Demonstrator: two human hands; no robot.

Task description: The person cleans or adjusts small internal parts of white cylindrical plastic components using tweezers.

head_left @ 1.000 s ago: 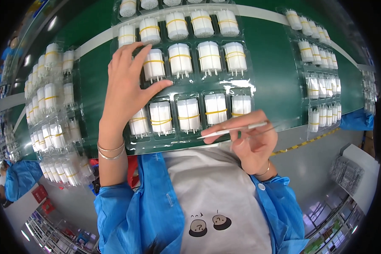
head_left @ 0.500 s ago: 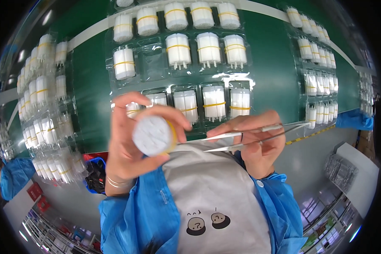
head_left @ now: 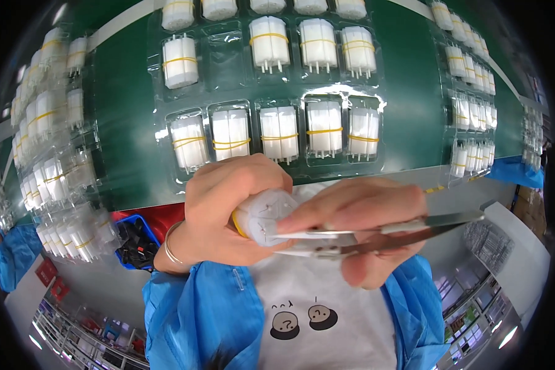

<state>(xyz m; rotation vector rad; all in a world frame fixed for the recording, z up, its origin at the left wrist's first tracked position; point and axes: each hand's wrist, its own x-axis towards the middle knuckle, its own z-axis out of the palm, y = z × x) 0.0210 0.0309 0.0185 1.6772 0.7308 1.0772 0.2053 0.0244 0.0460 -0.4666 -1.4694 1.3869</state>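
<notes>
My left hand [head_left: 219, 200] is wrapped around a white cylindrical bundle [head_left: 262, 219] with a yellow rubber band. The bundle's pale round end, marked with thin dark lines, faces up and toward my right hand. In my right hand [head_left: 367, 206] is a pair of metal tweezers [head_left: 456, 218], pinched between thumb and fingers. The tweezer tips reach the bundle's end face, and my right fingertips are close to its edge. Whether the tips grip anything is too fine to make out.
A clear plastic tray [head_left: 265, 92] with rows of similar banded white bundles lies on the green table [head_left: 407, 117]; one pocket holds none. More filled trays stand left and right. A blue bin [head_left: 135, 243] with dark contents sits below the table's edge, left of me.
My left hand has moved right and lower with the bundle. My right hand has brought the tweezers to the bundle's end face. The tray appears higher in view.
</notes>
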